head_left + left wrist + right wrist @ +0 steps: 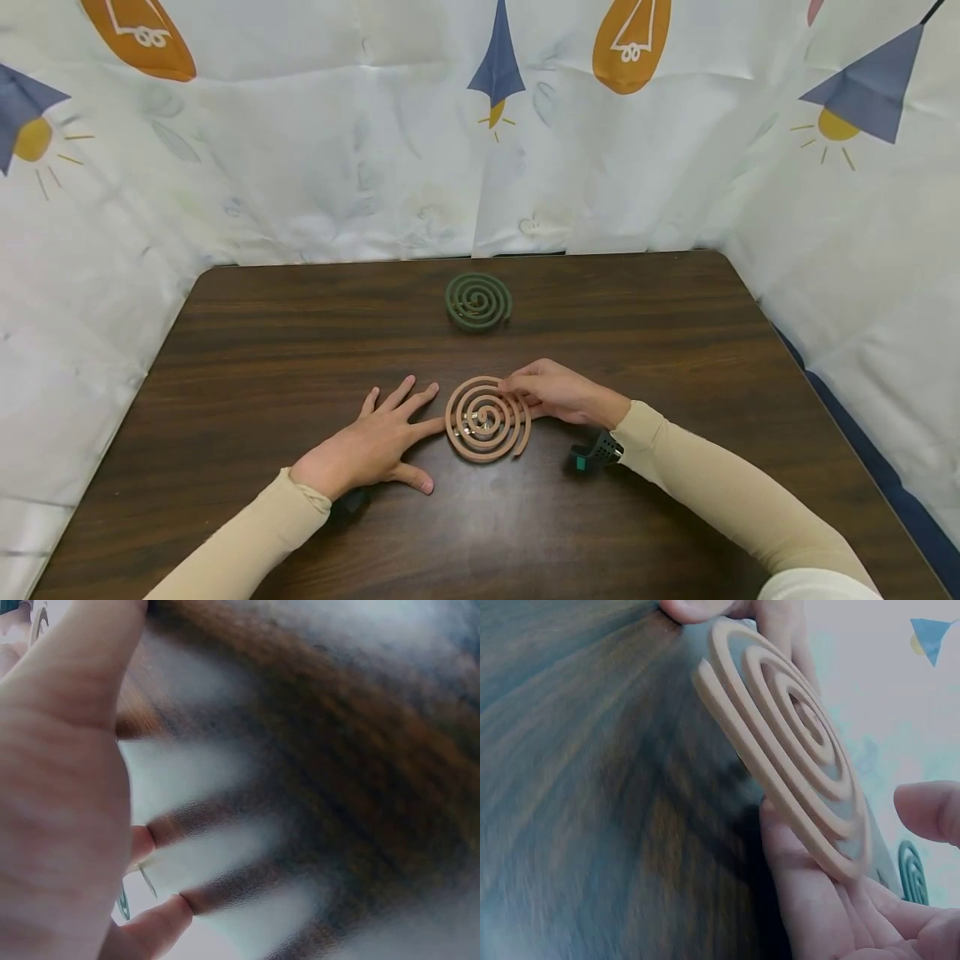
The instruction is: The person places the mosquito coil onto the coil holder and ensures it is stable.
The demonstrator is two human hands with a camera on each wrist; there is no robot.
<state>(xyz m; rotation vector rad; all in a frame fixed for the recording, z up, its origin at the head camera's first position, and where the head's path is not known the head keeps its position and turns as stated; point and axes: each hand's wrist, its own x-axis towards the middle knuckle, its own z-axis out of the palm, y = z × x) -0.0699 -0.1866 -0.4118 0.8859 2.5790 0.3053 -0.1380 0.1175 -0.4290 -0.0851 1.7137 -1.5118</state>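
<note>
A tan mosquito coil (471,454) lies roughly level at the middle of the table, with small shiny metal pieces (486,423) showing through its gaps. My right hand (570,396) holds the coil at its right edge, some fingers over the rim and one beneath it. In the right wrist view, the coil (780,787) is raised off the tabletop, a finger (802,870) under its edge and another fingertip (922,814) above. Fingers spread, my left hand (375,442) is on the left, its index fingertip right at the coil's rim. Its palm (60,810) fills the left wrist view's side.
A dark green mosquito coil (478,302) sits farther back on the brown wood-grain table (315,333). White curtain (360,183) with printed lamps hangs along the table's back and sides. Dark watch-like devices are strapped at the wrists, the right device (596,454) near the tabletop.
</note>
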